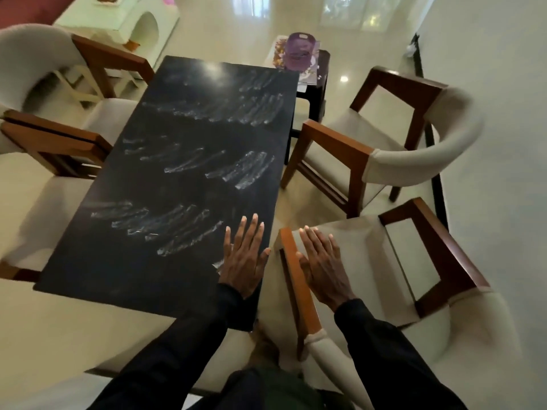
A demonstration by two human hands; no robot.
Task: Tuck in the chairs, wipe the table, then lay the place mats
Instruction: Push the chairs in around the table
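Note:
A black table [177, 184] runs away from me, its top marked with several whitish smear streaks. My left hand [244, 258] is over its near right corner, fingers straight and spread, holding nothing. My right hand [321, 264] is open over the seat of the near right chair [420, 279], beside that chair's wooden armrest. This chair and the far right chair [381, 149] stand pulled away from the table. Two chairs on the left, the near left chair [44, 208] and the far left chair [59, 69], sit close against the table's edge.
A dark stool [316, 93] beyond the table's far end carries a purple object [299, 51] on patterned mats. A pale green cabinet [124, 19] stands at the back left. Glossy cream floor lies between the right chairs and the wall.

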